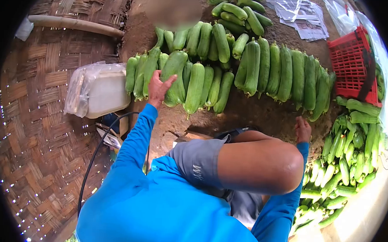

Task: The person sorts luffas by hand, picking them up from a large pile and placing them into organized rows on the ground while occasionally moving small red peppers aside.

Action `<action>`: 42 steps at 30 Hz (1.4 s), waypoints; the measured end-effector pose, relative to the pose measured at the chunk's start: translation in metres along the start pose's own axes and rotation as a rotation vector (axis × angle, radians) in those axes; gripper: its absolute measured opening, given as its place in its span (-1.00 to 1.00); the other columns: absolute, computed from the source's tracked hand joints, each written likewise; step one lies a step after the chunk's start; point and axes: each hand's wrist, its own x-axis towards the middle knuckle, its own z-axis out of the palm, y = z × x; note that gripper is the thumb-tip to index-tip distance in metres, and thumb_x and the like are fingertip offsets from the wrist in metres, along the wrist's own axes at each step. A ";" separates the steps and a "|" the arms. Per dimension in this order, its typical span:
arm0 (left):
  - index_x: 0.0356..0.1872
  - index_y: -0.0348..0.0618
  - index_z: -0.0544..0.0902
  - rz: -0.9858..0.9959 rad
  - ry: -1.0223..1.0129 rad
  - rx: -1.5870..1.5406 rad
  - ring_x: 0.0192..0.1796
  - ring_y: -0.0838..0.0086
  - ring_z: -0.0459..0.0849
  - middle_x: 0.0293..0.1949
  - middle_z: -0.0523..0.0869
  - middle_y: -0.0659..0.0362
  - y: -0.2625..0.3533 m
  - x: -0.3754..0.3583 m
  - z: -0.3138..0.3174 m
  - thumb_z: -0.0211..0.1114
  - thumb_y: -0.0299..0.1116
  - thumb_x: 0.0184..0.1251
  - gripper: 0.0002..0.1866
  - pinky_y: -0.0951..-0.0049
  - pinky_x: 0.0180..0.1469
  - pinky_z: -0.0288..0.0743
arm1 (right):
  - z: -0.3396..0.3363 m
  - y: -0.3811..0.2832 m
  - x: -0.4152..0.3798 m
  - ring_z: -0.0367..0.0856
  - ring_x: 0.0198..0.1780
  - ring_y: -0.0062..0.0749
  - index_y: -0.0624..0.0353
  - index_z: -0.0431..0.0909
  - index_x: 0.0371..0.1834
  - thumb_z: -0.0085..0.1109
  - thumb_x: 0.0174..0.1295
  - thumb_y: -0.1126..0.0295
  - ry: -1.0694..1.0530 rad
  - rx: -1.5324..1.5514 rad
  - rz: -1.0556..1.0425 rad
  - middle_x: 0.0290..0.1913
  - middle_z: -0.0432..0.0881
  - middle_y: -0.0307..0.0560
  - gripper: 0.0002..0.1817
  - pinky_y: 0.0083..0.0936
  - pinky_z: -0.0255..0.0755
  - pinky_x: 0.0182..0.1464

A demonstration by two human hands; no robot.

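My left hand (159,88) is on a large green gourd-like vegetable (175,72) in the left group, its thumb and fingers apart against the skin. Beside it, a paler green vegetable (195,87) sticks out toward me from the row. My right hand (303,129) is low at the right, just below the end of the right-hand row of long green vegetables (285,73). Its fingers are bent and partly bunched, and whether anything is between them is too small to tell.
More vegetables (237,14) are stacked at the top. A red crate (350,63) stands at the right, above a big heap of green vegetables (352,158). A plastic-wrapped white container (106,91) sits at the left by a woven wall (42,114). Papers (300,15) lie at the top right.
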 end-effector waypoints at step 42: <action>-0.01 -0.22 0.53 0.487 -1.934 0.383 -0.29 0.47 0.57 -0.30 0.66 0.06 0.081 -0.277 0.426 0.30 -0.12 0.23 -0.57 0.38 -0.20 0.49 | -0.094 0.129 -0.182 0.69 -0.30 -0.04 0.25 0.59 -0.16 0.30 -0.09 -0.08 0.182 -0.586 0.054 -0.34 0.68 0.19 -0.40 -0.22 0.55 -0.19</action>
